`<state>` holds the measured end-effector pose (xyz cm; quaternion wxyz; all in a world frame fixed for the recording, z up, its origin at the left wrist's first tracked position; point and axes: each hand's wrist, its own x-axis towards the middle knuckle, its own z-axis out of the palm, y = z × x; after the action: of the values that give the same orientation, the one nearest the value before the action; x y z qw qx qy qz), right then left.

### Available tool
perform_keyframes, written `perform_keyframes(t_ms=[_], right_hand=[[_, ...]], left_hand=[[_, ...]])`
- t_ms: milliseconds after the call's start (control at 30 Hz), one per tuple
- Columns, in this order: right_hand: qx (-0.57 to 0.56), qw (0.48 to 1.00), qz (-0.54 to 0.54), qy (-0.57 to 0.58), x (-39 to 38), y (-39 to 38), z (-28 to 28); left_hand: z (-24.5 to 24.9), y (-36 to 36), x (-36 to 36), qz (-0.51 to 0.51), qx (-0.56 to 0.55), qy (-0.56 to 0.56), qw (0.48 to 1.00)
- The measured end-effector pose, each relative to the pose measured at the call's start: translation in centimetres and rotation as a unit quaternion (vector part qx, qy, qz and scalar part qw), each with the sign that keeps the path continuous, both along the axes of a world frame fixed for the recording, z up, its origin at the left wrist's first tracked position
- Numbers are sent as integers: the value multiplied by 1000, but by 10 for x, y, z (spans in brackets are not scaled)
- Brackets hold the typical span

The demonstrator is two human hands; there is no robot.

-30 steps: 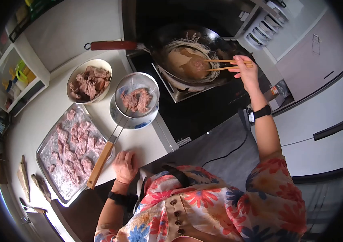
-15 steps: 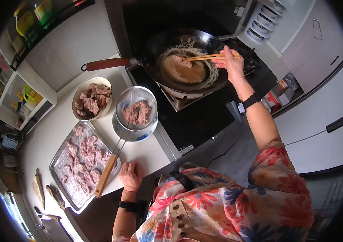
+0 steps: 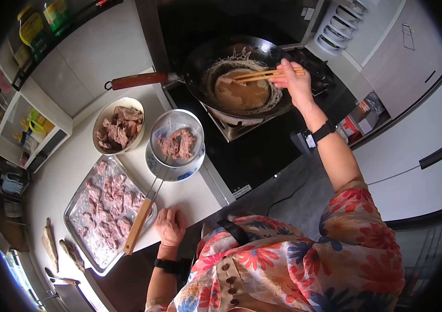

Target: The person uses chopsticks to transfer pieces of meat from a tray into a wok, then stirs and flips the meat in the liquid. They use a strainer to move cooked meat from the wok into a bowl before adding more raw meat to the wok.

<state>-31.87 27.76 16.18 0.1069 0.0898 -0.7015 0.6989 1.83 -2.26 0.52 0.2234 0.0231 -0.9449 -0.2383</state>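
Over the wok [image 3: 200,57], my right hand [image 3: 295,82] is closed around a pair of chopsticks [image 3: 267,76]. Their tips reach into the brown, foam-ringed liquid [image 3: 241,99], where a piece of meat [image 3: 227,81] shows only in part. My left hand [image 3: 169,225] rests at the counter's front edge with fingers slightly bent and nothing visible in it. Closest to it is the wooden handle of a mesh strainer [image 3: 138,226]. The strainer holds browned meat [image 3: 178,144] and sits on a blue-patterned bowl [image 3: 185,171].
Pale raw meat pieces lie on a metal tray [image 3: 78,200] at the left. Behind it stands a bowl [image 3: 97,117] of browned meat. The wok's red handle [image 3: 137,81] juts left over the counter. Shelves with bottles [image 3: 32,28] line the left wall.
My right hand has shifted slightly left with the chopsticks. The meat at their tips, clearly visible before, is now lower and mostly under the liquid. My left hand stays in place.
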Motion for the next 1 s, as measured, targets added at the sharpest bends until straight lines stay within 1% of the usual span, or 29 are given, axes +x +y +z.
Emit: perform_keyframes(t_ms=[33, 167, 267, 300, 333, 400, 467, 533, 700, 833, 900, 1000], right_hand=[[26, 999, 30, 0, 6, -1, 1], [64, 997, 44, -22, 20, 3, 16], [78, 997, 2, -5, 11, 22, 29], [103, 994, -10, -27, 4, 31, 29], [104, 994, -10, -27, -1, 36, 27], [109, 990, -11, -92, -7, 41, 21], [98, 990, -10, -98, -12, 39, 12], [42, 991, 1, -124, -15, 31, 2], [27, 996, 8, -83, -10, 13, 3], [37, 994, 16, -98, -1, 11, 10], [58, 995, 12, -85, 3, 14, 14], [60, 994, 13, -85, 11, 13, 24]], left_hand=[[0, 0, 0, -1, 2, 0, 1000], [1, 0, 0, 3, 4, -5, 1000], [-1, 0, 0, 2, 6, -1, 1000], [-1, 0, 0, 3, 7, 1, 1000], [0, 1, 0, 2, 8, 1, 1000], [3, 1, -1, 6, 14, 9, 1000], [0, 0, 0, 6, 11, 6, 1000], [-2, 0, 0, 5, 8, 2, 1000], [-3, 0, 0, 6, 0, -1, 1000], [0, 1, 0, 8, 7, 0, 1000], [0, 1, 0, 9, 9, 0, 1000], [3, 2, 0, 8, 14, 1, 1000]])
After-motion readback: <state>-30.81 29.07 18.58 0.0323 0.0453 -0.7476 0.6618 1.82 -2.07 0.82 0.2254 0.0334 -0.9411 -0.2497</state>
